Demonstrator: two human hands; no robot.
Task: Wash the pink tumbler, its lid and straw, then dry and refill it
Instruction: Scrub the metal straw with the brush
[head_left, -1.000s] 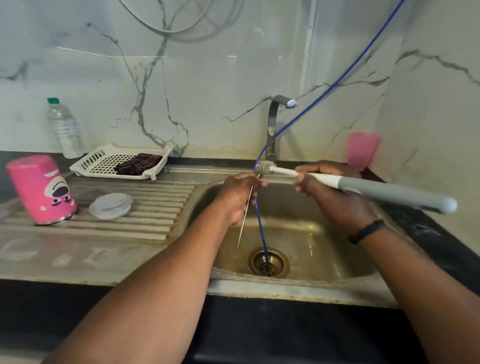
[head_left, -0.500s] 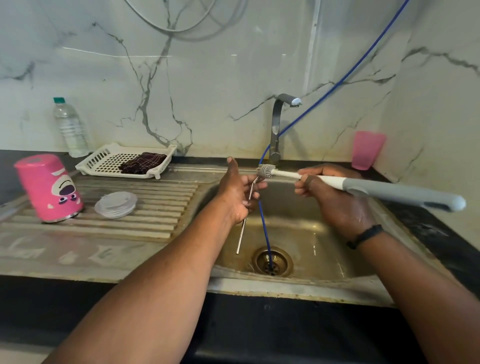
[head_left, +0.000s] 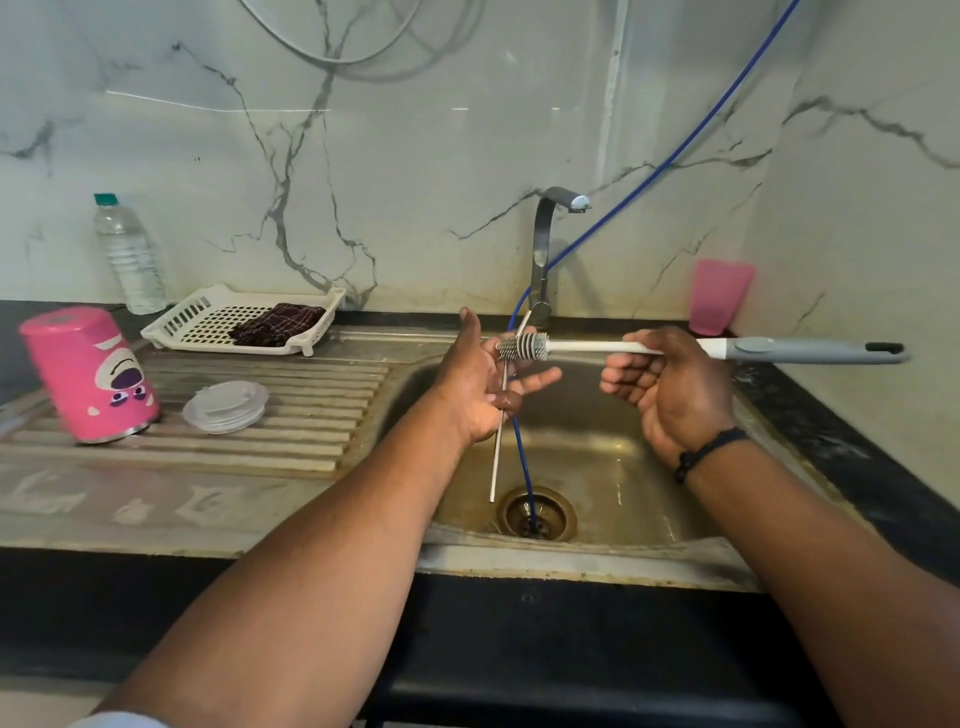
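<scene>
Counter (head_left: 156, 499): stone, front edge nearest; steel sink (head_left: 613, 564) set into it.
Drain (head_left: 536, 513): blue hose (head_left: 522, 457) runs down into it.
L hand (head_left: 480, 387): over the basin, palm up, thumb raised, most fingers spread; one finger curled round the straw (head_left: 497, 457), pinning it against the palm.
Straw: thin metal, near upright, lower end hanging just above the drain.
R hand (head_left: 670, 389): fist wrapped round white shaft of bottle brush (head_left: 779, 351); grey grip sticks out to the right.
Brush head (head_left: 525, 345): touching straw's upper part, by L fingers.
Lid (head_left: 226, 406): clear, flat on drainboard.
Pink tumbler (head_left: 91, 374): upside down on drainboard, left of lid, tilted.
White basket (head_left: 208, 317): behind, w/ dark cloth (head_left: 278, 323) in it.
Far back: water bottle (head_left: 130, 257) at wall, tap (head_left: 545, 249), pink cup (head_left: 719, 296) in right corner.
</scene>
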